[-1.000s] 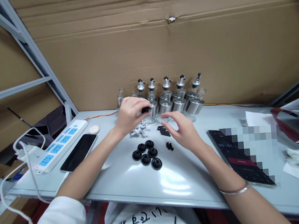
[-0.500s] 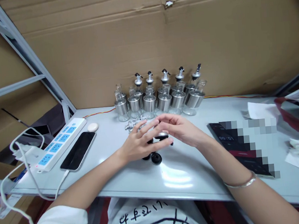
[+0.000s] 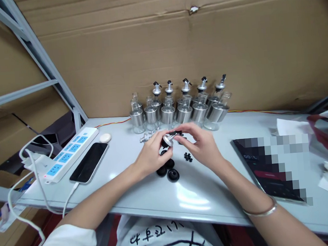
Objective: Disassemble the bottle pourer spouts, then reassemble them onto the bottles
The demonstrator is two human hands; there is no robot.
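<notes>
Between both hands, above the table, is a silver pourer spout [image 3: 167, 139] with a black flap at its tip. My left hand [image 3: 152, 154] is closed around its round base. The fingers of my right hand [image 3: 201, 144] pinch its tip end from the right. Below the hands lie several black rubber stoppers [image 3: 173, 175] and a small cluster of tiny black parts [image 3: 188, 157]. Loose silver spouts [image 3: 145, 137] lie just behind my left hand, partly hidden by it.
Glass bottles with steel sleeves [image 3: 167, 116] stand at the back, the rear ones mostly topped with spouts. On the left are a power strip [image 3: 72, 155], a phone [image 3: 90, 163] and a white round case [image 3: 105, 138]. At right lie a tablet-like device [image 3: 266, 173] and a red-edged bag [image 3: 324, 135].
The spout has tilted and now shows between my hands, with my left fingers curled round it. My right hand has shifted slightly right, uncovering the tiny black parts. The view has moved a little.
</notes>
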